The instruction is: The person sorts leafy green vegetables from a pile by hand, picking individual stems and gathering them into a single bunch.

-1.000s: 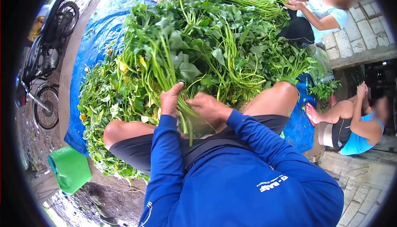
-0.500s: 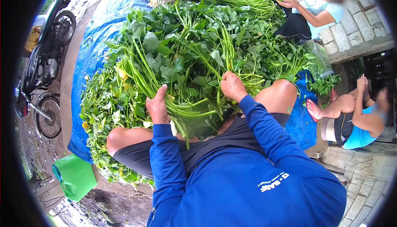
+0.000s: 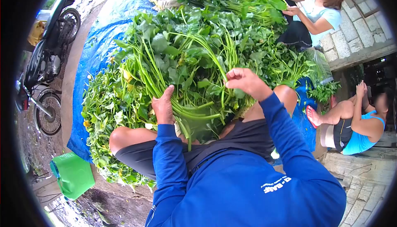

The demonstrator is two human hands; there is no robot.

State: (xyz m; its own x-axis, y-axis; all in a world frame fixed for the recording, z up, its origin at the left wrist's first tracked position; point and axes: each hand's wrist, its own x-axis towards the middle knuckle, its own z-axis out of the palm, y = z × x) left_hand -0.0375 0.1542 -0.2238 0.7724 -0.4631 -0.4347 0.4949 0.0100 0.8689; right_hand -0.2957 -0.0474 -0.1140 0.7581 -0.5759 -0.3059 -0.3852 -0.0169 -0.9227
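My left hand (image 3: pixel 163 107) is closed around a bundle of long green leafy stems (image 3: pixel 145 68); their cut ends stick out to the right and down over my lap. My right hand (image 3: pixel 249 84) pinches a long leafy stem (image 3: pixel 209 50) that arches up and to the left above the pile. A broad heap of leafy greens (image 3: pixel 198 24) spreads in front of my crossed legs. The right thumb and fingertips are close together, a little apart from the left hand's bundle.
Under the heap lies a blue tarp (image 3: pixel 89 78). A motorcycle (image 3: pixel 45 61) stands at the left, a green container (image 3: pixel 74 175) at the lower left. One person (image 3: pixel 320 20) handles greens at the upper right; another person (image 3: pixel 364 123) sits at the right edge.
My right hand has lifted and moved slightly right, drawing up an arching stem. My left hand keeps its bundle almost in place. The person at the upper right has shifted their hands.
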